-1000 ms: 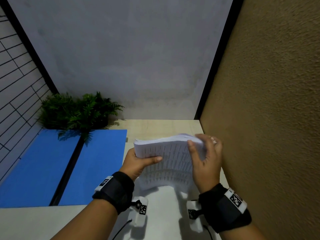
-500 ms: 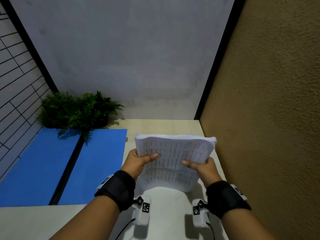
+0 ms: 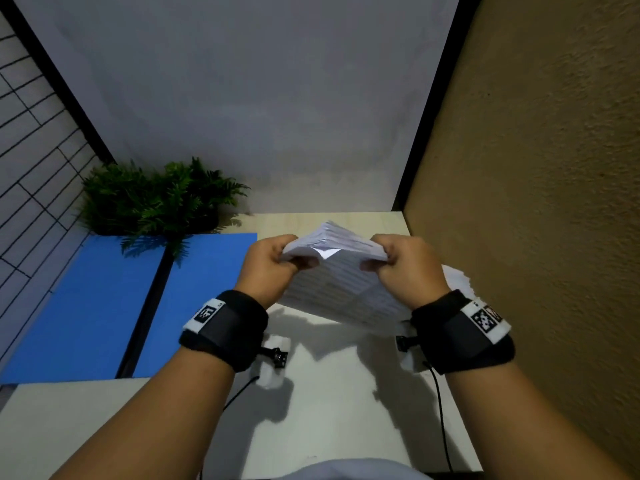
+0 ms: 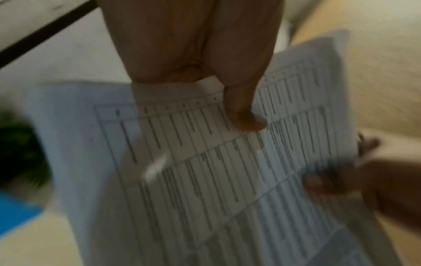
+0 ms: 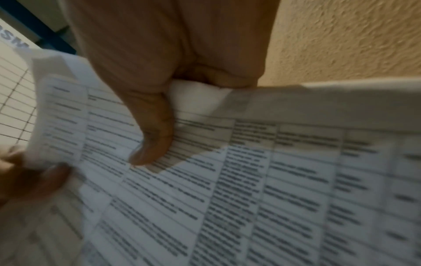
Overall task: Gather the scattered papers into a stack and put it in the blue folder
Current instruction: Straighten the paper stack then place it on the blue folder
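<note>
Two bare hands hold a thick stack of papers above a pale wood-grain tabletop, close to a rough, sand-coloured plaster wall on the right. The left hand and right hand each grip a top corner of the sheaf, fingers curled behind it and thumbs pressed on the printed face; the wrist views show each thumb lying flat over ruled tables of small dark text, blurred beyond reading. The white sheets are thin and flexible, bowing upward into a ridge between the two grips, with layered page edges showing at the top. The stack tilts, its upper edge raised and away from the person, its long axis running down toward the wearer and somewhat right, the lower edge near the tabletop; whether it touches cannot be told. The blue folder lies open and flat to the left, smooth matte panels divided by a dark spine, well apart from the papers. A feathery green fern overhangs its far edge.
</note>
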The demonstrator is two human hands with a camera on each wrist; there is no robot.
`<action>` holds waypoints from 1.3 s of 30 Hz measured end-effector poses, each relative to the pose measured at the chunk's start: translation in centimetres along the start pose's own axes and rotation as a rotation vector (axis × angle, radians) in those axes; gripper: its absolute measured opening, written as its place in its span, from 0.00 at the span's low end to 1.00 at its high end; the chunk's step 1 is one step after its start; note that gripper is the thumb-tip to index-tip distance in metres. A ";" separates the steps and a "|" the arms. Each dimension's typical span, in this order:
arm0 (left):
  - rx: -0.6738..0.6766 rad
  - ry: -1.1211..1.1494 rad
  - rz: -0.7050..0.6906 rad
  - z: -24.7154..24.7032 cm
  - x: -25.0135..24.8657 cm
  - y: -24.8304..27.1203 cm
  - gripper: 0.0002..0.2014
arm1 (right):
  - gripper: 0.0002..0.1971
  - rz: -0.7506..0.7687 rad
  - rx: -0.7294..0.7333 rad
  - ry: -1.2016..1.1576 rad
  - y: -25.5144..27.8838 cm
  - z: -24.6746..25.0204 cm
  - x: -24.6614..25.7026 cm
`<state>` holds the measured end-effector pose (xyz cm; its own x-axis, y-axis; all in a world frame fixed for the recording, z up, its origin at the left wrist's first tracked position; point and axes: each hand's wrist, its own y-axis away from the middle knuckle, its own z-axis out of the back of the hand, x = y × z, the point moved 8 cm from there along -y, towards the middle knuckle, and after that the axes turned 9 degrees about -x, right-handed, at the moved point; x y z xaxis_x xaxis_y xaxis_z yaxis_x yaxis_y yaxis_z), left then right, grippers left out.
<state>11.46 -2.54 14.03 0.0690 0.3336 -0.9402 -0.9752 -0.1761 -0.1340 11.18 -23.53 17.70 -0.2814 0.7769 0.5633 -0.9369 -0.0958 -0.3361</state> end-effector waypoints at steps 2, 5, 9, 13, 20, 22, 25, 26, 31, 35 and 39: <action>-0.048 0.103 0.053 0.2 1.1 0.3 0.03 | 0.07 -0.084 0.056 -0.034 -0.2 -0.1 -1.7; -0.149 0.213 0.144 1.8 3.4 0.8 0.09 | 0.14 -0.269 0.135 0.015 0.1 1.1 -6.2; -0.174 0.366 0.225 3.5 5.8 1.1 0.10 | 0.15 -0.531 -0.041 -0.295 2.2 4.2 -10.9; -0.169 0.461 0.292 3.0 7.5 1.4 0.13 | 0.31 -0.759 -0.114 -0.873 4.9 0.7 -13.0; -0.190 0.412 0.383 1.2 10.9 2.5 0.28 | 0.20 -0.703 -0.416 -0.740 8.2 -2.0 -12.1; -0.180 0.380 0.420 0.5 11.9 3.2 0.29 | 0.20 -0.778 -0.405 -0.768 9.5 -3.2 -12.4; -0.153 0.327 0.450 -0.1 12.7 4.0 0.25 | 0.20 -0.916 -0.345 -0.743 10.9 -4.6 -13.7; -0.145 0.323 0.455 0.0 12.8 4.0 0.24 | 0.18 -0.919 -0.331 -0.754 11.0 -4.7 -13.8; -0.111 0.335 0.462 1.3 13.0 2.9 0.30 | 0.18 -0.843 -0.271 -0.779 10.2 -3.2 -14.3; -0.035 0.323 0.466 1.7 13.4 3.1 0.25 | 0.22 -0.740 -0.192 -0.668 9.1 -1.4 -15.4; -0.004 0.283 0.507 1.1 14.3 3.3 0.28 | 0.16 -0.377 0.084 0.043 5.7 -0.3 -12.4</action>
<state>9.00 2.71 0.47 -0.3523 -0.0542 -0.9343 -0.9004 -0.2527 0.3542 9.34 -33.49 8.57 0.0933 0.7927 0.6024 -0.9872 0.1523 -0.0476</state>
